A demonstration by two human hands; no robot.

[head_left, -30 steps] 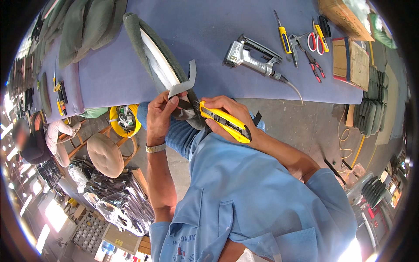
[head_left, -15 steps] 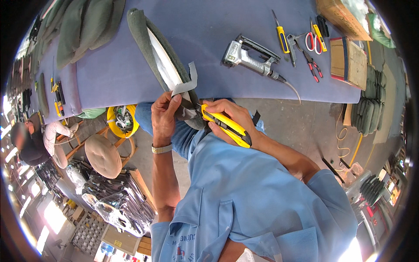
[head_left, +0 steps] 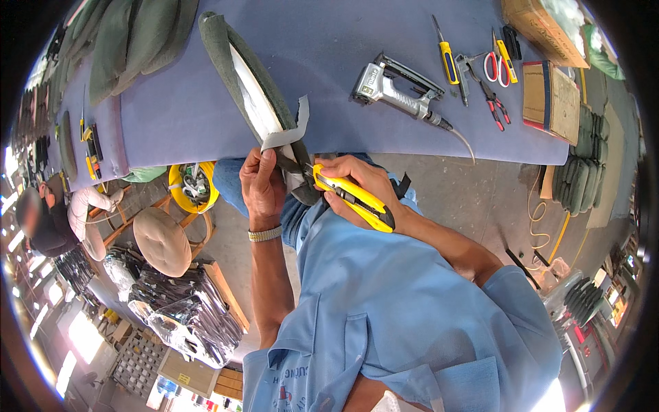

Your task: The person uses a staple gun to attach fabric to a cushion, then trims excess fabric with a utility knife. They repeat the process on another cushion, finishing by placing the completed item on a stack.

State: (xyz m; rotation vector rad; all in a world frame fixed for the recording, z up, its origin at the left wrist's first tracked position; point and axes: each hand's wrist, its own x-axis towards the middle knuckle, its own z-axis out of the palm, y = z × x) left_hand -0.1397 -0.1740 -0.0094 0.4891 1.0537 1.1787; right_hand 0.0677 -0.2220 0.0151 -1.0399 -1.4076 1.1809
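Observation:
A long padded piece (head_left: pixel 266 81) in dark grey-green fabric leans from the table edge to my lap, its pale inside showing along the middle. My left hand (head_left: pixel 262 180), with a metal-banded watch at the wrist, pinches a loose grey fabric strip (head_left: pixel 292 134) between thumb and fingers near the pad's lower end. Wrapped round a yellow utility knife (head_left: pixel 355 201), my right hand (head_left: pixel 362 177) holds its tip close against the fabric beside my left fingers. Whether the blade touches the fabric is hard to see.
On the blue-grey table (head_left: pixel 206 130) lie a staple gun (head_left: pixel 398 88) with a hose, a screwdriver (head_left: pixel 448 62), scissors (head_left: pixel 500 67) and pliers (head_left: pixel 494 104). Boxes (head_left: pixel 551 96) stand at the right. Dark pads (head_left: pixel 141 44) are piled far left; a person (head_left: pixel 51 216) sits beyond a round cushion (head_left: pixel 163 242).
My left hand has shifted slightly right and down and turned, drawing the strip's held end a little left. The knife stays almost in place.

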